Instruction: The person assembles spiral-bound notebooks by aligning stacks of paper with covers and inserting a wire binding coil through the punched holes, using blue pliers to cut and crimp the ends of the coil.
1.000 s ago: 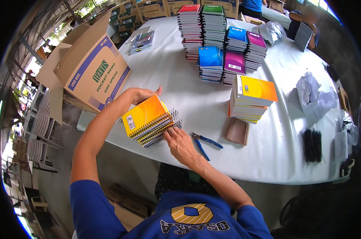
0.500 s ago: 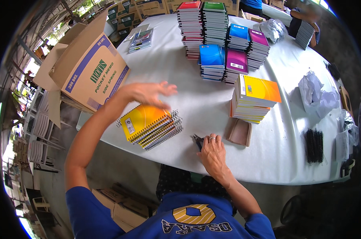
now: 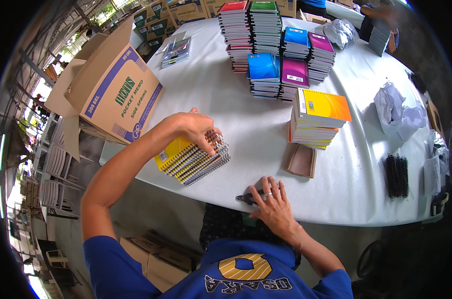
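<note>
A fanned stack of yellow spiral notebooks [image 3: 175, 151] lies on the table in front of me, its wire coils turned toward the right and near side. My left hand [image 3: 198, 130] is over the far end of this stack, thumb and fingers curled around the coiled edge of the upper notebook; the palm hides part of the cover. At the table's near edge lies a pair of dark pliers [image 3: 247, 199]. My right hand [image 3: 275, 203] rests flat beside it with fingers spread, the fingertips partly covering its handles without gripping.
Yellow unbound notebooks [image 3: 319, 117] are stacked right of centre, behind a small brown open tray [image 3: 301, 160]. Bound notebooks [image 3: 264, 74] in several colours stand farther back. A large carton [image 3: 118, 94] is at left. Black coils [image 3: 396, 175] and crumpled plastic [image 3: 399, 112] lie at right.
My left hand has come down onto the coiled edge of the notebooks and curled. My right hand has loosened from the pliers and spread, and the pliers now lie flatter, nearer the edge.
</note>
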Demonstrator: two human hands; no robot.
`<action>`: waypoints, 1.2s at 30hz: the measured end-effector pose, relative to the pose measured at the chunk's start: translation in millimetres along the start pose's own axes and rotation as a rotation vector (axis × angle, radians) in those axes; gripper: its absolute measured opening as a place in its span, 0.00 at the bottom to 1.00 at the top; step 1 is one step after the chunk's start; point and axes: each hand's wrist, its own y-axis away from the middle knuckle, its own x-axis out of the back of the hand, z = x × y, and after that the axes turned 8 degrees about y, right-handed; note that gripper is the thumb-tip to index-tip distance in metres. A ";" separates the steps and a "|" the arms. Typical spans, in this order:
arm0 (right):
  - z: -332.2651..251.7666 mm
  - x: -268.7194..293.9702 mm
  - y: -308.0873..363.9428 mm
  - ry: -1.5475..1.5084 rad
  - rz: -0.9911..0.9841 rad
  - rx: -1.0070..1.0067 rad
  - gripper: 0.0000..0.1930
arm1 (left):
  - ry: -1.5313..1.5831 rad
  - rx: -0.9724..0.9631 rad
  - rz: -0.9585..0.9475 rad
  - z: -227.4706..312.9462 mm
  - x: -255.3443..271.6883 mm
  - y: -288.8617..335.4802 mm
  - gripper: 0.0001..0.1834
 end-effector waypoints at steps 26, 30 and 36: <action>11.8 15.8 0.9 0.153 -0.062 0.067 0.37 | 0.127 -0.009 0.055 -5.9 -0.9 20.6 0.26; -1.8 2.6 15.3 -0.016 0.023 0.021 0.31 | 0.171 0.046 0.163 -3.4 -1.1 19.4 0.34; -8.2 -8.5 -15.4 -0.322 0.146 -0.156 0.21 | 0.155 -0.338 0.306 -5.9 -3.4 15.8 0.34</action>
